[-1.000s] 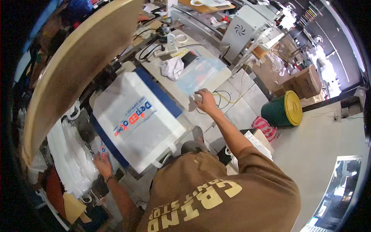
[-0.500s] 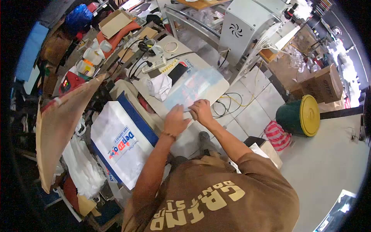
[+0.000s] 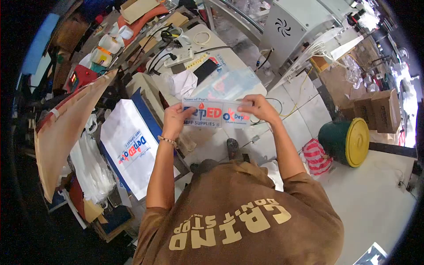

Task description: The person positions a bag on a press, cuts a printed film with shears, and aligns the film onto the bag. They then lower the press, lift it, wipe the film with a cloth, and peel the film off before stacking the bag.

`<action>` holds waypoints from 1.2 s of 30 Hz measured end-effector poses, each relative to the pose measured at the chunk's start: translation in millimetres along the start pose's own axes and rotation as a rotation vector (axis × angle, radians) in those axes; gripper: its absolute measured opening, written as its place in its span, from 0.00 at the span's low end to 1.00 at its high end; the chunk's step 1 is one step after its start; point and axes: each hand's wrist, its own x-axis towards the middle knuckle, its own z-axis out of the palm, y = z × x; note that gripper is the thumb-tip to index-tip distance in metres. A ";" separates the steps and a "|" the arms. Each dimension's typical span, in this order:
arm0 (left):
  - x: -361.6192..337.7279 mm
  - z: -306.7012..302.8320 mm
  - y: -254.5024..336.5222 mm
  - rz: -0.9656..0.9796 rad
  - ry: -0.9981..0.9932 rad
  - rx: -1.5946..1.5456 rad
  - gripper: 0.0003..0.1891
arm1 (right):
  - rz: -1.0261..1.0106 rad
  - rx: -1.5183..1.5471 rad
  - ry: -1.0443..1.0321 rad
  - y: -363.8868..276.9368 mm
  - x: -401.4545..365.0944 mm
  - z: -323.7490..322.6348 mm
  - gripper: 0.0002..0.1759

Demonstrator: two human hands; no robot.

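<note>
A printed transfer film (image 3: 216,115) with red and blue lettering is stretched between my two hands, raised in front of the small table (image 3: 251,90). My left hand (image 3: 176,119) pinches its left end, and my right hand (image 3: 259,108) pinches the right end. Behind the film, more clear printed sheets (image 3: 234,83) lie on the table beside a black phone (image 3: 206,70) and a crumpled white cloth (image 3: 184,83). To the left, a white bag (image 3: 128,154) with the same style of print lies flat on a blue board (image 3: 145,110).
A power strip (image 3: 179,58) with cables sits at the table's back. Large cardboard (image 3: 70,128) stands at the left. A grey machine (image 3: 287,31) is at the back. On the right are a green bin with a yellow lid (image 3: 357,142) and a striped bag (image 3: 316,157).
Both hands have moved apart and lifted a printed film off the table, its lettering now facing the camera. The view has shifted slightly.
</note>
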 end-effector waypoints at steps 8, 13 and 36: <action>-26.2 6.6 3.2 0.044 0.078 -0.070 0.06 | 0.084 0.444 0.032 -15.0 -3.3 -14.8 0.15; -33.0 1.3 -6.7 0.058 0.144 -0.080 0.07 | 0.118 0.428 0.043 -12.8 -8.6 -13.1 0.15; -84.1 15.8 -31.2 0.108 0.440 -0.462 0.09 | 0.115 0.548 0.100 -34.0 -28.8 53.2 0.13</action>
